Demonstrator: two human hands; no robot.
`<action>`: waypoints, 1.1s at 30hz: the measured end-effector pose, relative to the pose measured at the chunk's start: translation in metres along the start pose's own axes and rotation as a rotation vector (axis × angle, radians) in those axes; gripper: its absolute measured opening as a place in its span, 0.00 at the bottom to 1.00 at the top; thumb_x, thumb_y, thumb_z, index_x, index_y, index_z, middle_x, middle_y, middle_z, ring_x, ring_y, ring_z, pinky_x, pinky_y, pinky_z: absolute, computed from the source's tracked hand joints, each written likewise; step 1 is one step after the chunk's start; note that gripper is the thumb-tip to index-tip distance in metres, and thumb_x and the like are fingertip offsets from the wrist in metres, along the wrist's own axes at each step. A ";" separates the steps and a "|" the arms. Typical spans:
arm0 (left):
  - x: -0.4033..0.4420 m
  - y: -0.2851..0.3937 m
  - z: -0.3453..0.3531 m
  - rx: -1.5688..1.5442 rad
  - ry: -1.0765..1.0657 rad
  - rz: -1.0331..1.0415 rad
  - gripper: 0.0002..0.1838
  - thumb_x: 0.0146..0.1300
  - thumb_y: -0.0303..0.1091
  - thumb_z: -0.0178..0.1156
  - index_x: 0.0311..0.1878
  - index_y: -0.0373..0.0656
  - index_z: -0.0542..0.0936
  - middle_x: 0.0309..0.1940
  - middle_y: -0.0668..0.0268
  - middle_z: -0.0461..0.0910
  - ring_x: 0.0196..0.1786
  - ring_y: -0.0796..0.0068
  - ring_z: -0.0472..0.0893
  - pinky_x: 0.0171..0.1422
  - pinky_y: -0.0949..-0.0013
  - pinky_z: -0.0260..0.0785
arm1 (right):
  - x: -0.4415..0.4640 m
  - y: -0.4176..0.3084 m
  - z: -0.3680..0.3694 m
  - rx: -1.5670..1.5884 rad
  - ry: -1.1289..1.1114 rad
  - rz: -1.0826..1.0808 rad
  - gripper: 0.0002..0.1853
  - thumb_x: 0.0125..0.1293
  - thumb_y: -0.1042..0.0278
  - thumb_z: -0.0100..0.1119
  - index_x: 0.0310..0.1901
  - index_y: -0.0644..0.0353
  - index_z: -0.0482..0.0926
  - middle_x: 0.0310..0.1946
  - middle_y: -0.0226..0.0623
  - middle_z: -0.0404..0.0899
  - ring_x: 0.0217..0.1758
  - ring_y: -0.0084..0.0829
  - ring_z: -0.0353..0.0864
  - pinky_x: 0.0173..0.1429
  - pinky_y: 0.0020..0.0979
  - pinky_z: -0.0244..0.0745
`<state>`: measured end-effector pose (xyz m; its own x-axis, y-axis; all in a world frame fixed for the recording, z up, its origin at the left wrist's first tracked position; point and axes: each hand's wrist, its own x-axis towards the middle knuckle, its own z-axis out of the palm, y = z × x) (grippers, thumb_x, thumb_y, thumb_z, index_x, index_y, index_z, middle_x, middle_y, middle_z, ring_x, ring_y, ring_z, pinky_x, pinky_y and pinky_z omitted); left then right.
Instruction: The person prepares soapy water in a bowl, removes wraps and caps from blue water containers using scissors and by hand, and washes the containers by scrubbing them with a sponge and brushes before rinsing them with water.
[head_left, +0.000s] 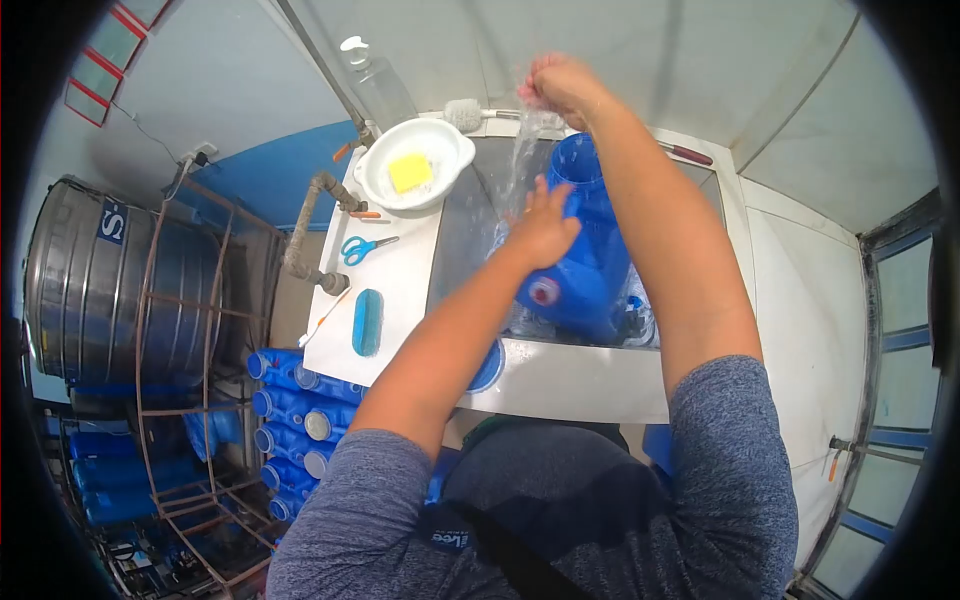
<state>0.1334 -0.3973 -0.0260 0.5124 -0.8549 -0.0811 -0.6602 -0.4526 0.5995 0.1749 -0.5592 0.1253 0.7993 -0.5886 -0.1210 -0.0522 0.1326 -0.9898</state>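
A large blue jug with a round open mouth leans in the sink. My left hand rests on the jug's side near its mouth, fingers spread. Above the jug's mouth, my right hand is closed, its fingers curled near the wall; what they hold, if anything, is hidden. Water streams down from beside that hand into the sink. A small round cap shows low on the jug.
Left of the sink are a white basin with a yellow sponge, blue scissors, a blue brush and pipes. A white-headed brush lies behind. Blue jugs are stacked below left.
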 end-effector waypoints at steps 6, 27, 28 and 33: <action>-0.013 -0.019 -0.034 -0.088 -0.066 -0.161 0.36 0.73 0.48 0.47 0.82 0.50 0.57 0.71 0.41 0.70 0.73 0.42 0.71 0.80 0.44 0.55 | -0.011 0.001 -0.009 0.111 -0.138 0.057 0.05 0.68 0.79 0.51 0.41 0.61 0.76 0.36 0.33 0.78 0.36 0.26 0.83 0.43 0.29 0.87; -0.079 -0.119 -0.034 -0.518 0.197 -0.427 0.22 0.78 0.44 0.54 0.66 0.39 0.74 0.55 0.61 0.82 0.47 0.72 0.82 0.56 0.64 0.75 | -0.093 0.088 -0.041 -1.390 -0.341 -1.043 0.14 0.51 0.57 0.76 0.36 0.53 0.85 0.44 0.41 0.82 0.64 0.48 0.73 0.74 0.51 0.62; -0.084 -0.133 -0.024 -0.595 0.155 -0.346 0.26 0.79 0.48 0.52 0.69 0.40 0.71 0.57 0.59 0.82 0.51 0.68 0.83 0.58 0.62 0.76 | -0.090 0.061 -0.040 -1.339 -0.338 -1.105 0.12 0.49 0.63 0.76 0.35 0.52 0.84 0.43 0.41 0.82 0.63 0.47 0.74 0.73 0.51 0.63; -0.128 -0.060 -0.111 -1.250 -0.069 -0.286 0.40 0.79 0.66 0.36 0.77 0.40 0.63 0.68 0.53 0.76 0.69 0.61 0.78 0.72 0.57 0.73 | -0.103 -0.162 0.034 -0.774 -0.372 -1.146 0.04 0.57 0.71 0.66 0.33 0.58 0.80 0.34 0.37 0.83 0.45 0.37 0.84 0.52 0.36 0.77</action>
<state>0.1691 -0.2327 0.0370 0.4956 -0.7956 -0.3483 0.4488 -0.1087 0.8870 0.1214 -0.4932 0.3011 0.7243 0.1839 0.6645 0.5067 -0.7956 -0.3321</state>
